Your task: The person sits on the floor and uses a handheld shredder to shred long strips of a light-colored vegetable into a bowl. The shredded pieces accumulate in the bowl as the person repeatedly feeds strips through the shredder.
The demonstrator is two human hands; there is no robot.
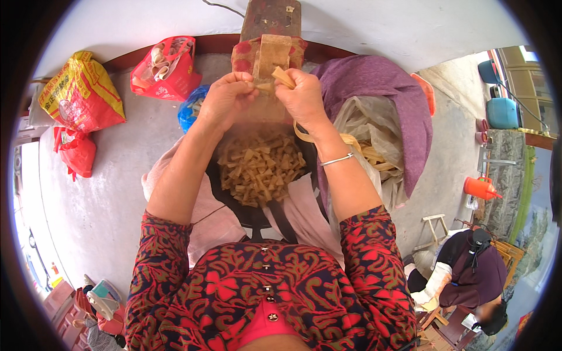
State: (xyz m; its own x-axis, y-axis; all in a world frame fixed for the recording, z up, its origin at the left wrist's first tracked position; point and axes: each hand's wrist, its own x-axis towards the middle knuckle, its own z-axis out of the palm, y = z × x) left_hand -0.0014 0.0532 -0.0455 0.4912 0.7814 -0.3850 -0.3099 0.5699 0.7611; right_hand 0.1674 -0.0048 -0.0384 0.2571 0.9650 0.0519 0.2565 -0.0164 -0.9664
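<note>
My left hand (225, 96) and my right hand (304, 96) are raised together above a dark pan (249, 213) on my lap. Both pinch a tan strip (281, 77) of dried material, which trails down past my right wrist into a long band (357, 143). The pan is heaped with several short tan cut pieces (260, 167). A silver bangle (338, 158) circles my right wrist. Behind my hands stands a wooden block (269, 55) with a worn red cover.
A purple cloth (380, 88) over a clear plastic bag (366, 126) lies to my right. Red bags (167, 67) and a yellow-red sack (82, 90) sit on the concrete floor (99, 193) at left. Another person (468, 275) crouches at lower right near an orange can (481, 188).
</note>
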